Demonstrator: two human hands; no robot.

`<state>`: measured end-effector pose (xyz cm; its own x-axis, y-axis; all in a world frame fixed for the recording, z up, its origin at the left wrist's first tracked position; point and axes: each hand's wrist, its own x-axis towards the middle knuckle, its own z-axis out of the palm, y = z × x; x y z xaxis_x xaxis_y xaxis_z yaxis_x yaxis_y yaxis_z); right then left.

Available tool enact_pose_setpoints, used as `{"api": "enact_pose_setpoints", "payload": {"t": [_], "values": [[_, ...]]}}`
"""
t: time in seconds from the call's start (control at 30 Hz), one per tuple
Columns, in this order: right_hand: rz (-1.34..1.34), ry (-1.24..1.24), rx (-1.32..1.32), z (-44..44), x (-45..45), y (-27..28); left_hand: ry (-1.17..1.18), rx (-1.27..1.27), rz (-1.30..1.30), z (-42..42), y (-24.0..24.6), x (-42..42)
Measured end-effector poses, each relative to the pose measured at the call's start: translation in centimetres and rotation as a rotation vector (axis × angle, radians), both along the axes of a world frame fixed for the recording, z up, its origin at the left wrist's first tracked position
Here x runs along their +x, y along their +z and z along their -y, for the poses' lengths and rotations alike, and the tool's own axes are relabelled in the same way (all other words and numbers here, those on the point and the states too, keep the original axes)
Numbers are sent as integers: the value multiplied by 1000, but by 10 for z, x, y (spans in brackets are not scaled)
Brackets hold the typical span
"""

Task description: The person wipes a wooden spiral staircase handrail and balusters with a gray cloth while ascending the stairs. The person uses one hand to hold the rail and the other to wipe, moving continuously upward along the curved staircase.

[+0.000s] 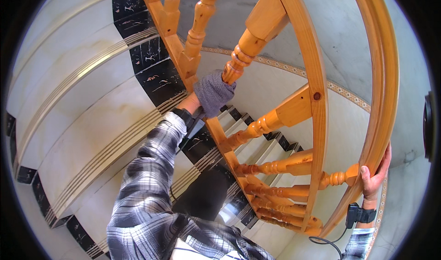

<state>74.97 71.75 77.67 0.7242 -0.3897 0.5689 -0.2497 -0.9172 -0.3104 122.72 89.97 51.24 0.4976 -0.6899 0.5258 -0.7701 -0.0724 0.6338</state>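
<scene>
My left hand (206, 98) is wrapped around the lower part of a turned wooden baluster (244, 51), with a grey-purple cloth (215, 91) between hand and wood; most of its fingers are hidden by the cloth. On the right, my right hand (375, 177) grips the curved wooden handrail (382, 87), the thumb on the near side and the fingers over the outer side. A lower curved rail (318, 98) runs between the handrail and the balusters. Both wrists carry black straps, the right one with a small device (352, 216) and a cable.
Curved light stone steps (96, 122) with ribbed nosings and black marbled edge tiles lie on the left. A wooden base rail (220, 132) borders them. More steps (256, 149) show beyond the balusters. A pale wall (344, 53) with a patterned tile strip (282, 65) stands behind.
</scene>
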Motion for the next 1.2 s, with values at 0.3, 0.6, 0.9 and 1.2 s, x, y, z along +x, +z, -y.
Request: {"api": "enact_pose_setpoints", "payload": {"t": [0.3,0.6,0.9,1.2], "values": [[-8,13,37,2,2,1,139,214,331,-59,-58,-1],[18,3,4,2,1,-2,58,-22,191,-124,-48,-5],[24,-56,-20,-1,-2,-2,98,178,418,-9,-138,50],[72,21,78,-4,7,-3,-76,414,-160,-38,-71,17]]}}
